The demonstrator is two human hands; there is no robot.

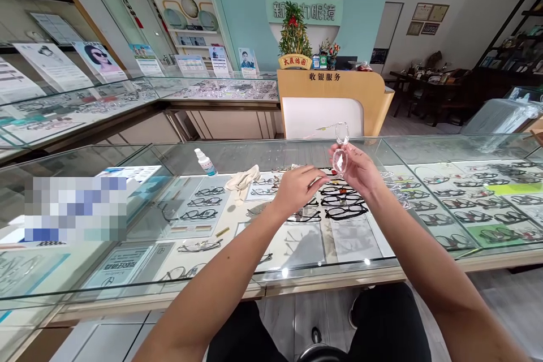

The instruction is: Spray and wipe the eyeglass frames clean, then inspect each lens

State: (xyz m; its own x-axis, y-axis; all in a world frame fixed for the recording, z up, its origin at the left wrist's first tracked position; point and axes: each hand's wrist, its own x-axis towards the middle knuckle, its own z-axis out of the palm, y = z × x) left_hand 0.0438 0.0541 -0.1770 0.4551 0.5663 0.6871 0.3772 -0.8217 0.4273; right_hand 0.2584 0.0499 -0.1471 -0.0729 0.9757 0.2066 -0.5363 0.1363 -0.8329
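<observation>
A pair of clear-framed glasses [340, 162] is held up on its side over the glass counter, one lens above the other. My right hand [360, 168] grips it by the frame near the bridge. My left hand [300, 185] has its fingers pinched together beside the lower lens, where the lower temple arm seems to be; the fingers partly hide the contact. The upper temple arm points left, with a small tag on it. A beige cloth [241, 182] lies crumpled on the counter left of my hands. Beyond it stands a white spray bottle [205, 162] with a blue-and-pink label.
Under the glass of the display counter [271, 281] lie rows of eyeglasses [345, 212]. A blurred white-and-blue printed item [76, 209] sits at the left. Across the aisle are a wooden cashier desk [373, 93] and another showcase [220, 89]. My legs are close to the counter's front edge.
</observation>
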